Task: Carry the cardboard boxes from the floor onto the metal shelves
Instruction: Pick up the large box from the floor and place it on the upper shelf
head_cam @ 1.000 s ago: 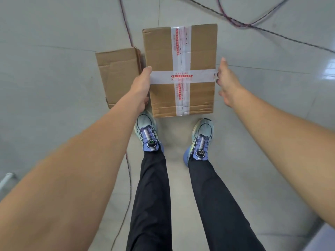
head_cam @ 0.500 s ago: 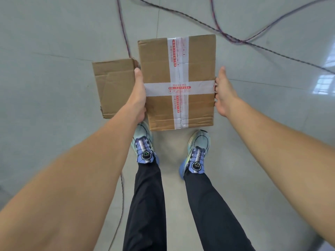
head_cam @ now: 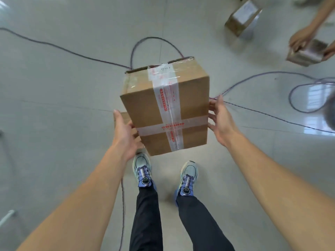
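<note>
A brown cardboard box [head_cam: 145,113] crossed with white tape printed in red is held off the floor, tilted with its far end higher. My left hand [head_cam: 125,134] presses flat against its left side, and my right hand [head_cam: 220,120] presses its right side with fingers spread. A second, smaller cardboard box [head_cam: 121,117] lies on the floor behind my left hand, mostly hidden. No metal shelves are in view.
Purple cables [head_cam: 72,52] snake over the grey tiled floor [head_cam: 54,142] ahead and to the right. Another person's hands [head_cam: 301,39] hold a small box [head_cam: 308,53] at the top right. One more box [head_cam: 242,17] stands nearby. My feet are below the box.
Both hands closed in on the taped box and lifted it off the floor, tilting it. My view swung up, bringing another person's hands and boxes into sight.
</note>
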